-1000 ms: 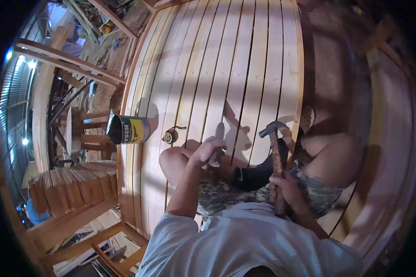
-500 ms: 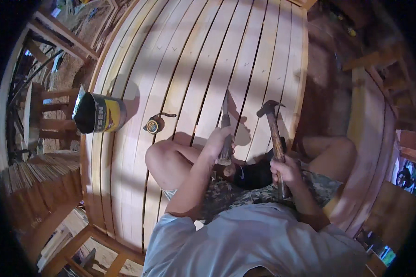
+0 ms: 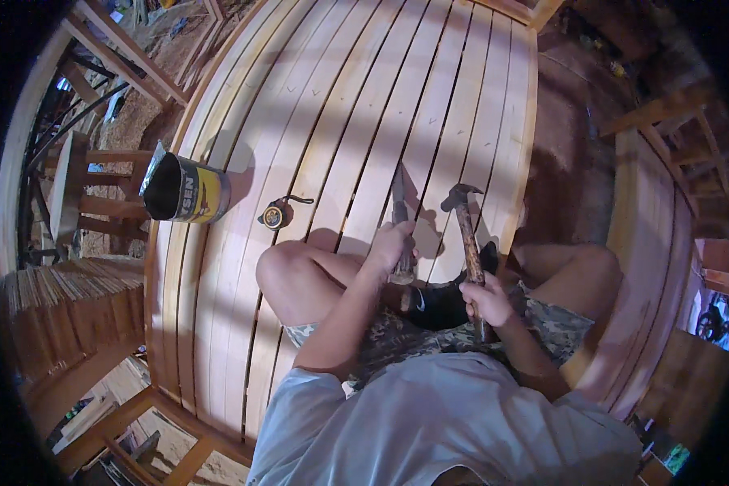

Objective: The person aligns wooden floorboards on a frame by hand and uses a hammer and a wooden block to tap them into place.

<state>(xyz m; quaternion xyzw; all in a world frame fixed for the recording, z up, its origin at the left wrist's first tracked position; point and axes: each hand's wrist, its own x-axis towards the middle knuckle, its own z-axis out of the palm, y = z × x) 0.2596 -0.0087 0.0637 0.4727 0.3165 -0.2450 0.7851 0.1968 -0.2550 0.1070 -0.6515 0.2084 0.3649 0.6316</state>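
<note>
Metal-headed hammer [image 3: 466,229] — blotchy wooden handle [image 3: 472,256] — smooth wooden planks [image 3: 409,81]

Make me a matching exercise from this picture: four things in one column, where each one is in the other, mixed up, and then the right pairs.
Column one
1. hammer
2. tape measure
3. bladed tool
4. can

Column two
A. at the left edge of the slatted platform
B. in the left hand
C. just beyond the left knee
D. in the right hand

Right pairs: 1-D, 2-C, 3-B, 4-A
</note>
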